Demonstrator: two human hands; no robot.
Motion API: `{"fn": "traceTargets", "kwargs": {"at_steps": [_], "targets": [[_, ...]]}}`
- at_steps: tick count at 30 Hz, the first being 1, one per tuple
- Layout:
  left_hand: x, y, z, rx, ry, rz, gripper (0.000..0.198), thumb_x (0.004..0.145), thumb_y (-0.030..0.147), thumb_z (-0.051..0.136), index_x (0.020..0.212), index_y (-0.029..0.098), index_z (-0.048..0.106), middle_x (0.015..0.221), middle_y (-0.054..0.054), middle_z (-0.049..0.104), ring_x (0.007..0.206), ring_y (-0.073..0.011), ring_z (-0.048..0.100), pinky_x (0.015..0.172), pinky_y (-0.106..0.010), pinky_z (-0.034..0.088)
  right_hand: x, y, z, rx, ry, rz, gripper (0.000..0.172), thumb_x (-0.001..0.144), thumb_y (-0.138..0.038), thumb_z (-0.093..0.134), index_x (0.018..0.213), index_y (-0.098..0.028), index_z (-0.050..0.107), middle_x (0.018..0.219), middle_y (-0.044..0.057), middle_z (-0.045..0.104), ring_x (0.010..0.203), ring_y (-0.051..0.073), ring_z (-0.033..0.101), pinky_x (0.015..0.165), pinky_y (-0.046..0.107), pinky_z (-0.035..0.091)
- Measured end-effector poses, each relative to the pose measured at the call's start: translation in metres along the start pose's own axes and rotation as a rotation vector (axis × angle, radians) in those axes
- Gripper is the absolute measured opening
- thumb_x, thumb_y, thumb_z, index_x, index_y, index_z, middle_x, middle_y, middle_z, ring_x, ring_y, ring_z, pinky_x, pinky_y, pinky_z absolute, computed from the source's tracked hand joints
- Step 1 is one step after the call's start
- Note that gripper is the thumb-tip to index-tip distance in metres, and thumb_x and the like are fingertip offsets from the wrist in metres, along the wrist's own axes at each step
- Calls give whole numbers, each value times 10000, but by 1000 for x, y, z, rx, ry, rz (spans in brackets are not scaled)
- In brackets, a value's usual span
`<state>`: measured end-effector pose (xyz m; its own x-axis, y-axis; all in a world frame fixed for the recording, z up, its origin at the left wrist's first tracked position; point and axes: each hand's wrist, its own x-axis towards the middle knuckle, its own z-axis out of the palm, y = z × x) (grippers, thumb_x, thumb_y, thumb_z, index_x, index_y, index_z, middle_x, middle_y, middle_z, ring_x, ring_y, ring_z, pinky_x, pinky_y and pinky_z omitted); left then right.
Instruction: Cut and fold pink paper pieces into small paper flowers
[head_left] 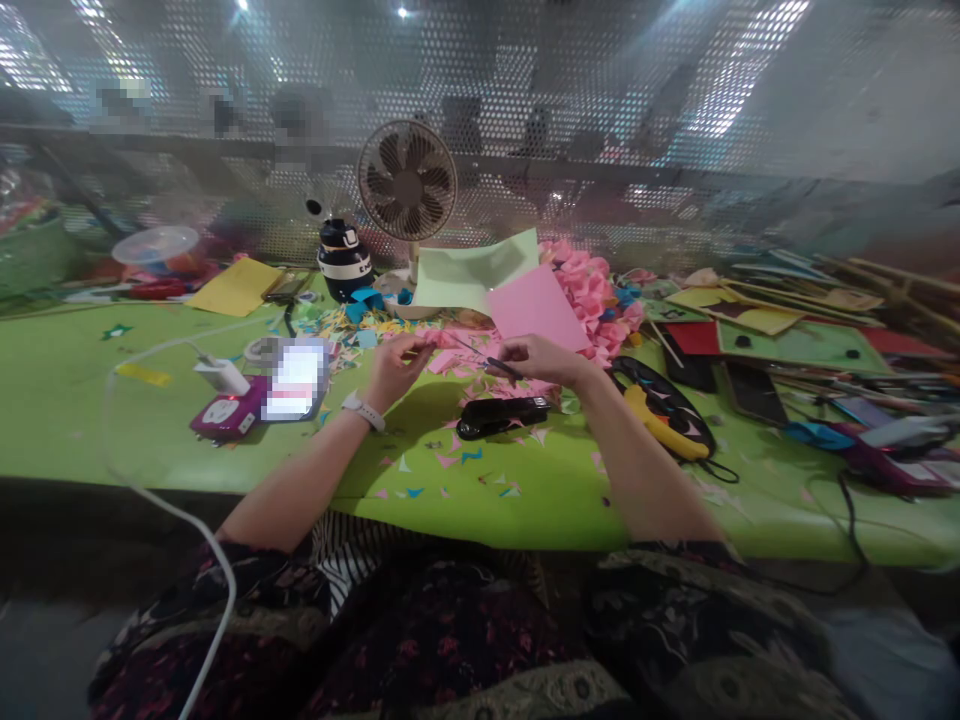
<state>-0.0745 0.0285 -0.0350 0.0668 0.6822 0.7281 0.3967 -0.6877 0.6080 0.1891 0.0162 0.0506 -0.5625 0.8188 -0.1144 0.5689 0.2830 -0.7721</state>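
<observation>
My left hand, with a white band on its wrist, pinches a small piece of pink paper. Facing it from the right, my right hand grips a pair of scissors, whose blades point left toward the pink piece. Whether the blades touch the paper I cannot tell. Just below the hands a black stapler lies on the green table. Behind them are a pink sheet, a pale green sheet and a heap of pink paper flowers.
A fan and a dark bottle stand at the back. On the left are a lit phone and a purple power socket with a white cable. A yellow banana-shaped object lies right of my forearm. Paper scraps are scattered around.
</observation>
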Motion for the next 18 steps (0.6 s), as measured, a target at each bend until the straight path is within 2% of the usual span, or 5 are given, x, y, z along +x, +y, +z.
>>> {"fn": "traceTargets", "kwargs": {"at_steps": [6, 18], "targets": [[0, -1, 2, -56, 6, -26, 425, 868, 585, 609, 771, 178, 687, 744, -56, 677, 637, -135, 612, 558, -237, 524, 3, 5, 2, -30, 43, -36, 530, 684, -681, 727, 759, -163, 641, 725, 27, 597, 679, 141, 497, 642, 307, 355], [0, 4, -2, -41, -40, -91, 369, 843, 549, 637, 774, 191, 690, 776, -60, 693, 673, -155, 640, 612, -270, 564, 6, 11, 1, -2, 91, -37, 503, 668, -638, 756, 760, -158, 635, 719, 24, 615, 653, 126, 508, 615, 286, 377]]}}
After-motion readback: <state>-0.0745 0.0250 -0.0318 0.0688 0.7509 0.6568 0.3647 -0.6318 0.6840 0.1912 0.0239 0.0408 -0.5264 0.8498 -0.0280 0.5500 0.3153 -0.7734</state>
